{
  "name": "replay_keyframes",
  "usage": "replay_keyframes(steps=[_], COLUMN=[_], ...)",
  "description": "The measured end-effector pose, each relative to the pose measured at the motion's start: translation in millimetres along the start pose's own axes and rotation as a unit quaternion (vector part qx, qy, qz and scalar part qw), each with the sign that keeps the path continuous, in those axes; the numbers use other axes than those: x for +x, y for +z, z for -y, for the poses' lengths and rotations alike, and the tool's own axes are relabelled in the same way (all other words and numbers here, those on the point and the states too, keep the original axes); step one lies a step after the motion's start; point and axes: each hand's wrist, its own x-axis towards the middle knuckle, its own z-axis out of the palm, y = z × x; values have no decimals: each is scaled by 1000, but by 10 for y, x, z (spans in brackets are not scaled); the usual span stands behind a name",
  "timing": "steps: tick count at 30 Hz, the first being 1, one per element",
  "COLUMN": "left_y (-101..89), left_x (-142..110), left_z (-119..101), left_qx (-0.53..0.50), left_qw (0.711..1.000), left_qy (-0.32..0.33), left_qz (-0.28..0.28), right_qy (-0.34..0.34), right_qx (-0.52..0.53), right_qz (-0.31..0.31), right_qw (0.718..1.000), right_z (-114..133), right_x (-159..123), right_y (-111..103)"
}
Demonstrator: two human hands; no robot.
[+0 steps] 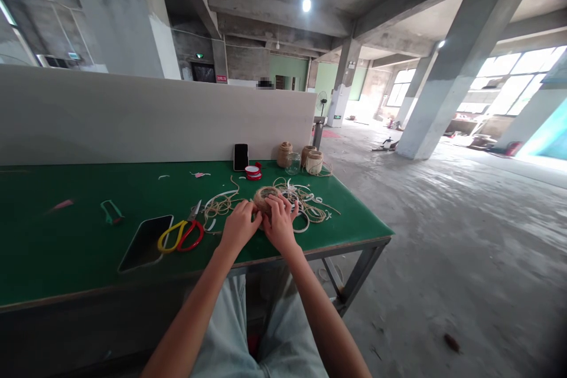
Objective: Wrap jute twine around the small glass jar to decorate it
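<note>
A round object wrapped in brown twine rests on the green table near its front edge. My left hand is curled against its left side, thumb and fingers pressed to the twine. From the right, my right hand grips the same object, fingers bent over its top. Loose twine and white cord lie tangled just behind and beside my hands.
Scissors with yellow and red handles and a dark phone lie left of my hands. At the back stand another phone, a red tape roll, a glass jar and twine spools. A white partition backs the table.
</note>
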Motion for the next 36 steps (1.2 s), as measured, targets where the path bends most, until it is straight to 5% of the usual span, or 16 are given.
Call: replay_keyframes(steps=[9,36], left_y=[99,156], left_x=[-53,-21], left_z=[-72,-37], left_qx=[4,-1], left_qw=[998,998], left_qy=[-33,-63], left_qz=[-52,-23], right_qy=[4,16], right_qx=[4,-5], right_qz=[1,11], right_qw=[1000,1000], right_z=[8,17], right_x=[6,11], right_y=[-8,-16])
